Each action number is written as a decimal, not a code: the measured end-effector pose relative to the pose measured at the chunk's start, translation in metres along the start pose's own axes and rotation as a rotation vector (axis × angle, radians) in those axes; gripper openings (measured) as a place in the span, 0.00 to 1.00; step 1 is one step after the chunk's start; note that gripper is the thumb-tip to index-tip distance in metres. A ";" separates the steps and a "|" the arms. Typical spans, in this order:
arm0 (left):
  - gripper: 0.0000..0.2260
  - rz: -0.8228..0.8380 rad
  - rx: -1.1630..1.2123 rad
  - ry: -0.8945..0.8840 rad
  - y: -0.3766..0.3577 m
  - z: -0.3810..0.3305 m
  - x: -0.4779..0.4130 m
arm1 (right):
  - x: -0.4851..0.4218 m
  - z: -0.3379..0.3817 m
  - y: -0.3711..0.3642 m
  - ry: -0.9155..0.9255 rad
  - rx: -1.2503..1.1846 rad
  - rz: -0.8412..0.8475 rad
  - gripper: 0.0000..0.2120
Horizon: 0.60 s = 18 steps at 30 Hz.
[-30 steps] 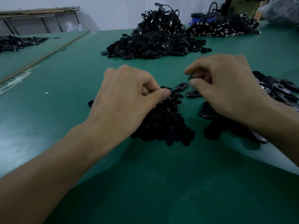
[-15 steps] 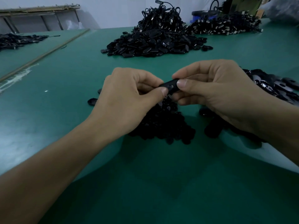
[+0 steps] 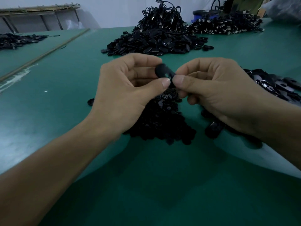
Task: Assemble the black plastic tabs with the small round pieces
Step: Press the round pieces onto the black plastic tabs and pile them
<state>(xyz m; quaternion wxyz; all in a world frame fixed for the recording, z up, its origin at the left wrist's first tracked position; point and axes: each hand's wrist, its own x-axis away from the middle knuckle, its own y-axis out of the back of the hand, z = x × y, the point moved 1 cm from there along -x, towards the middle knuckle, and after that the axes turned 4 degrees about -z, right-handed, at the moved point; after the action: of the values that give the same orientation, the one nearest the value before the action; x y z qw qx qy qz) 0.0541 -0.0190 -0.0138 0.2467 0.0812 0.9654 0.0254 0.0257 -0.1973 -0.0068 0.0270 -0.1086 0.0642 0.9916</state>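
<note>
- The fingers (image 3: 151, 87) of the left hand (image 3: 123, 92) are curling inward, and the thumb and forefinger are pinching the left end of one black tab (image 3: 163, 71).
- The fingers (image 3: 189, 80) of the right hand (image 3: 218, 95) are curling likewise, with the thumb and forefinger gripping the right end of the same tab. The two thumb tips are nearly touching beneath it.
- The tab is being held in the air between both hands, above the table (image 3: 61, 115), with its rounded end pointing up and to the left. It is showing blurred, so it cannot be told whether a round piece is sitting in it.
- A pile of small round pieces (image 3: 162, 126) is lying on the table directly beneath the hands, and the left hand is partly hiding it.
- One stray round piece (image 3: 90, 101) is lying just left of the left hand.
- A spread of loose tabs (image 3: 276, 85) is lying to the right, beyond the right wrist.
- A single tab (image 3: 214, 128) is resting under the right hand, near the pile.
- A large heap of black parts (image 3: 151, 43) is sitting farther back at centre, with looped cords (image 3: 162, 15) piling on top.
- A second heap (image 3: 224, 27) is lying at the far right, near a blue container (image 3: 202, 13).
- A smaller heap (image 3: 17, 40) is lying at the far left, beyond a wooden strip (image 3: 45, 52).
</note>
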 end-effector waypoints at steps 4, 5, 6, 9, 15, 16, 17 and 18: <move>0.09 0.050 0.011 -0.025 -0.004 0.002 0.004 | 0.002 0.000 -0.002 -0.075 -0.203 0.078 0.06; 0.08 0.041 -0.010 -0.024 -0.004 0.003 0.004 | 0.002 0.000 -0.003 -0.063 -0.150 0.081 0.03; 0.08 0.029 -0.041 -0.021 -0.003 0.004 0.003 | 0.002 0.000 -0.003 -0.039 -0.070 0.065 0.02; 0.09 0.015 -0.156 -0.017 0.001 0.007 0.001 | 0.000 -0.002 0.004 0.137 0.398 -0.050 0.06; 0.15 0.042 -0.284 0.005 0.004 0.011 -0.002 | 0.000 -0.005 0.006 0.239 0.833 0.019 0.02; 0.15 0.042 -0.292 0.008 0.004 0.012 -0.002 | -0.001 -0.006 0.004 0.246 0.859 0.039 0.01; 0.15 0.037 -0.300 0.012 0.004 0.012 -0.002 | -0.001 -0.006 0.003 0.252 0.882 0.054 0.01; 0.15 0.028 -0.308 0.018 0.004 0.012 -0.003 | -0.001 -0.006 0.001 0.252 0.897 0.071 0.02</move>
<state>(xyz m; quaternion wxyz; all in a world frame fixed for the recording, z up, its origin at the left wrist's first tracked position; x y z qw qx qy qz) 0.0631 -0.0150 -0.0230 0.2470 0.0556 0.9510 0.1774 0.0276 -0.1993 -0.0124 0.0291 -0.2033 0.4931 0.8454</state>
